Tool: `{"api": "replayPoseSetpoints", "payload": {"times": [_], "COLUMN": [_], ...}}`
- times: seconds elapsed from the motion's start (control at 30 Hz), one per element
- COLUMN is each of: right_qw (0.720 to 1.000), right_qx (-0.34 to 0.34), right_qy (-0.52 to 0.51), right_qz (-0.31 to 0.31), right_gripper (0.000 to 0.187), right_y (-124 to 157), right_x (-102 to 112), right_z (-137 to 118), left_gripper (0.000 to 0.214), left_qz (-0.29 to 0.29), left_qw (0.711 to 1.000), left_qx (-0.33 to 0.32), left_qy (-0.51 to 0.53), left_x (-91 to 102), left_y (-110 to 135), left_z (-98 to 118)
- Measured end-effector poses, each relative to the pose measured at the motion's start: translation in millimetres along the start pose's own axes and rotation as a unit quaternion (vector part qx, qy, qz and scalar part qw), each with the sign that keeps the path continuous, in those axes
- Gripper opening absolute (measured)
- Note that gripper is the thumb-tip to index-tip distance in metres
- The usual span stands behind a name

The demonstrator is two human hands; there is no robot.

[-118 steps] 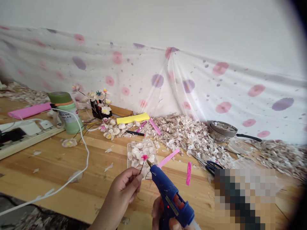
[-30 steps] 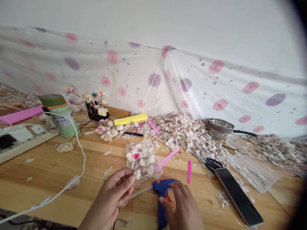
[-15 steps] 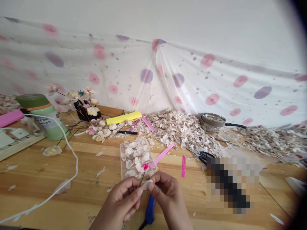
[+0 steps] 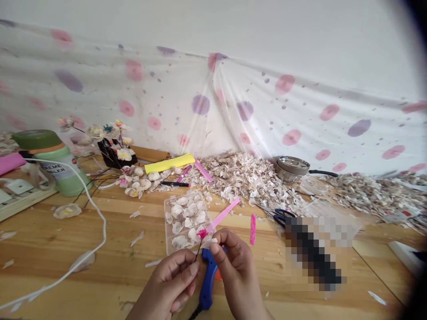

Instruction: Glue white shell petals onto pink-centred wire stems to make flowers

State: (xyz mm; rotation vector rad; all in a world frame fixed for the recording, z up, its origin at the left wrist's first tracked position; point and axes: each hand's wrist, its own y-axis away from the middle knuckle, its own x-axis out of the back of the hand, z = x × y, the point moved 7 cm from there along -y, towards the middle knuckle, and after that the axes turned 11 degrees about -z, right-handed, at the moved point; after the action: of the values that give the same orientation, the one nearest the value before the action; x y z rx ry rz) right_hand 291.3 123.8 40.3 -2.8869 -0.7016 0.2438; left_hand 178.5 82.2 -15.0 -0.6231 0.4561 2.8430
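The frilly hot-pink flower centre point(image 4: 202, 234) tops a thin dark wire point(image 4: 199, 250) pinched in the left hand point(image 4: 176, 281), right hand point(image 4: 236, 266) pinching a whitish petal point(image 4: 208, 242) just beside it above the wooden table point(image 4: 110, 249), so imo wire steady, petal grip light.

A dark stem point(image 4: 199, 250), slightly tilted, bears a frilly pink tuft point(image 4: 202, 233) beside a pale petal point(image 4: 209, 242).

soft, even light, faint shadows
black vignette point(image 4: 420, 289) from two to four o'clock; coarse pixelation point(image 4: 313, 253) at four.
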Motion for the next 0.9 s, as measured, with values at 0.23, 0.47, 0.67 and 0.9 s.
{"api": "replayPoseSetpoints", "payload": {"times": [0.23,0.47,0.67,0.9], "right_qw": [0.984,0.954,0.935,0.929], "right_qx": [0.056,0.09,0.125,0.137], "right_qy": [0.171,0.285,0.33,0.341], "right_qz": [0.006,0.016,0.033,0.04], "right_gripper": [0.021,0.018,0.017,0.015], "right_y": [0,2,1,3], "right_x": [-1,-1,-1,-4], "right_z": [-9,-20,-22,-19], "left_gripper": [0.055,0.053,0.052,0.053], "left_qz": [0.002,0.004,0.016,0.014], "left_qw": [1.0,1.0,1.0,1.0], "left_qx": [0.006,0.015,0.008,0.011], "left_qy": [-0.007,-0.016,-0.019,-0.006], "left_x": [-0.4,6.3,5.1,6.4], "left_y": [1,0,2,1], "left_z": [-1,-8,-6,-12]}}
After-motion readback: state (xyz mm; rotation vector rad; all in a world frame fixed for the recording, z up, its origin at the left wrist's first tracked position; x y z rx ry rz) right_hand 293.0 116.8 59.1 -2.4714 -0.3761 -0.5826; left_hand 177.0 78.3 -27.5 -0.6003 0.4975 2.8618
